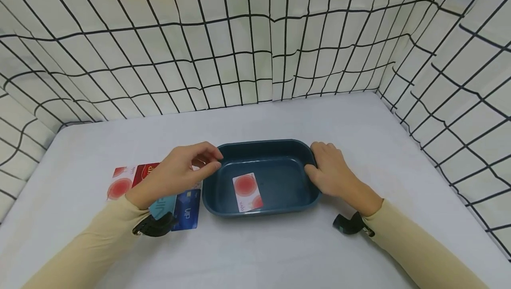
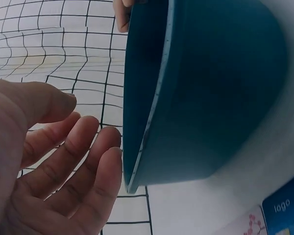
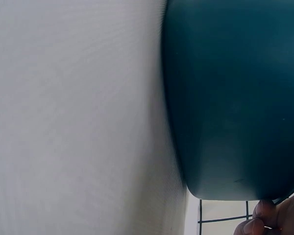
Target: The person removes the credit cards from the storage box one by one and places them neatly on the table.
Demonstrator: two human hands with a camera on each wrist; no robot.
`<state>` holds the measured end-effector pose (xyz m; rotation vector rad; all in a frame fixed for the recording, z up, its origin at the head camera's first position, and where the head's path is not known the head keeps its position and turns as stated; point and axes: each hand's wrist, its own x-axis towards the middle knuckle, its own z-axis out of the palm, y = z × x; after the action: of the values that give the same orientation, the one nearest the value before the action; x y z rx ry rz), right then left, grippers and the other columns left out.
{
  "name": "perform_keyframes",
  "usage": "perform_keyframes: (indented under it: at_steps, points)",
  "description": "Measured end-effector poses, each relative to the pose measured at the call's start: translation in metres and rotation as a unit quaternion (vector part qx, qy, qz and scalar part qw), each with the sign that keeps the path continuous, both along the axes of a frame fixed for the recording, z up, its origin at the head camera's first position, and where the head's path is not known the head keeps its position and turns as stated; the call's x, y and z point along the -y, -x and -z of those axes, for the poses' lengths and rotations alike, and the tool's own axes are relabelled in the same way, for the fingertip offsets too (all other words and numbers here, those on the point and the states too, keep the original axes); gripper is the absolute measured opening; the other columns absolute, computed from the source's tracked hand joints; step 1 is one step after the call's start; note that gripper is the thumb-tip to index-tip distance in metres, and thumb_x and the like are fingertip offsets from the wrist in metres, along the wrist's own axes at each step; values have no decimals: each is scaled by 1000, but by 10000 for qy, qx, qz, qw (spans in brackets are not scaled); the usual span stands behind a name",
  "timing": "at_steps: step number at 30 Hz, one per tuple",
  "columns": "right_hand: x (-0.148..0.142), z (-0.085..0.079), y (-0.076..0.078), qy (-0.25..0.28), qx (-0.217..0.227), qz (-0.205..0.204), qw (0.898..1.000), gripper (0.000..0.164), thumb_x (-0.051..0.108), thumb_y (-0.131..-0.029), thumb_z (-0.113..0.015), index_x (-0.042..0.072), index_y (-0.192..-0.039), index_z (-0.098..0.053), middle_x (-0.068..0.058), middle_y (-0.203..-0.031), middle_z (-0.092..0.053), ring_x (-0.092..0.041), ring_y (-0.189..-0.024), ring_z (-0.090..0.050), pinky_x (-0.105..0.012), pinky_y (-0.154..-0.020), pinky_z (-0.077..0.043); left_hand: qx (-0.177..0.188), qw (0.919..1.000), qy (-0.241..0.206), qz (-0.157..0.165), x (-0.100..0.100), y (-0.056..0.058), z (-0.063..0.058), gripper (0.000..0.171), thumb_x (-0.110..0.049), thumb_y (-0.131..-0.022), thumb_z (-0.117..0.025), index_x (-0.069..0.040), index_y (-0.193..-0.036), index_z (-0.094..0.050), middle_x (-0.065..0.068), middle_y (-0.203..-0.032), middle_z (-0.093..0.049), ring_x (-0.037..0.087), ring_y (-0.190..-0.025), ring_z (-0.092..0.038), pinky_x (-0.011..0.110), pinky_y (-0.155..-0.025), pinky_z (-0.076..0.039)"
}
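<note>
A dark teal rounded tray (image 1: 279,180) stands on the white tabletop in the head view. Inside it, left of centre, lies one white card (image 1: 248,192) with red circles. My right hand (image 1: 329,171) grips the tray's right rim, thumb over the inside and fingers round the outer edge. Loosely curved and holding nothing, my left hand (image 1: 187,167) hovers at the tray's left end; in the left wrist view its fingertips (image 2: 110,137) come close to the rim. Under and beside that forearm lie several cards, among them a blue VIP card (image 1: 186,209) and a red card (image 1: 144,171).
More cards sit left of the tray: a white one with red circles (image 1: 119,187) and a light teal one (image 1: 163,207), partly hidden by the left wrist. A white cloth backdrop with black grid lines (image 1: 247,36) rises behind and on both sides of the table.
</note>
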<state>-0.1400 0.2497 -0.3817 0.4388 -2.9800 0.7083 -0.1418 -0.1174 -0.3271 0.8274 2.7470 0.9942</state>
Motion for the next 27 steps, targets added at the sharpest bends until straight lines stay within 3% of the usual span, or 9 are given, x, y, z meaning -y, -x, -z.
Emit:
perform_keyframes:
  at_steps: [16, 27]
  points:
    - [0, 0, -1, 18, 64, 24, 10000, 13, 18, -86, -48, 7, -89, -52, -8, -81, -50, -25, -78, -41, -34, -72, -30, 280, 9990, -61, 331, -23, 4, 10, 25, -16, -96, -73, -10, -119, -67, -3, -103, -74, 9, -92, -69, 18, -83, -58]
    - [-1, 2, 0, 34, 84, 43, 10000, 12, 17, -86, -49, 7, -90, -52, -8, -81, -50, -25, -78, -40, -33, -71, -29, 194, 9977, -42, 651, -36, 6, 19, 20, -14, -96, -72, -10, -115, -68, -2, -102, -74, 8, -90, -66, 21, -82, -59]
